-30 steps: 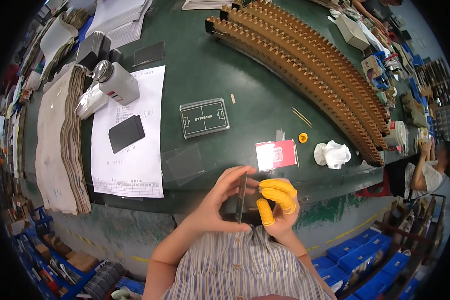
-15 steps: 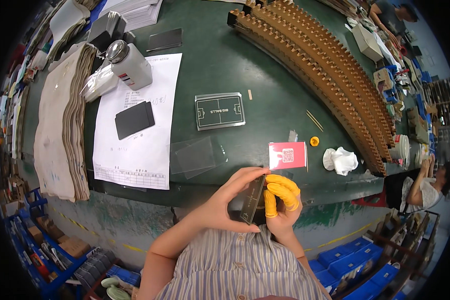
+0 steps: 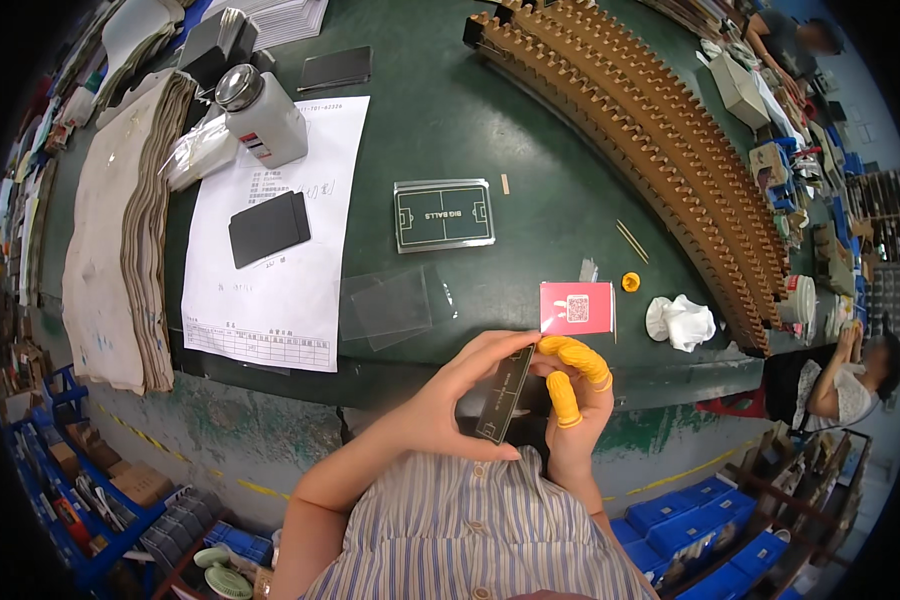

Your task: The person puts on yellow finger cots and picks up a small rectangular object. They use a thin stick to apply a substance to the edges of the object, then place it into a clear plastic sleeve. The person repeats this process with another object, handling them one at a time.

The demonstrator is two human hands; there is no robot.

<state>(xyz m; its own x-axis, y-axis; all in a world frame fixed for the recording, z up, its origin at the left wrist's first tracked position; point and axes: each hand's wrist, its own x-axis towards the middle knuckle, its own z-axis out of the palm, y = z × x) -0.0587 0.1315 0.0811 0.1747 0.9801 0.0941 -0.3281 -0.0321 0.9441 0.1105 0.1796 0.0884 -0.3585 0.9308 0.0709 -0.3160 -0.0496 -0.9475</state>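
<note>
My left hand [image 3: 440, 405] grips a dark card [image 3: 505, 398] with a pale sports-pitch line pattern by its two ends, fingers at the top and thumb at the bottom. The card is tilted near the table's front edge. My right hand [image 3: 578, 405] wears yellow finger cots on thumb and fingers. It is beside the card's upper end, its thumb apart from the curled fingers, with nothing visible between them. On the table ahead lies a stack of matching dark cards [image 3: 445, 215]. Close beyond my hands is a pink card [image 3: 577, 307] with a square code.
A grey bottle with a metal top [image 3: 263, 118] and black cards [image 3: 270, 228] stand on a printed sheet [image 3: 260, 310]. Clear films [image 3: 390, 305] lie left of my hands. Rightward are a crumpled white tissue [image 3: 681, 322], a yellow finger cot [image 3: 630, 282], toothpicks [image 3: 632, 242] and long slotted brown racks [image 3: 630, 130].
My right thumb has moved away from the fingers, so the right hand has spread. The card in my left hand has turned slightly to show more of its face.
</note>
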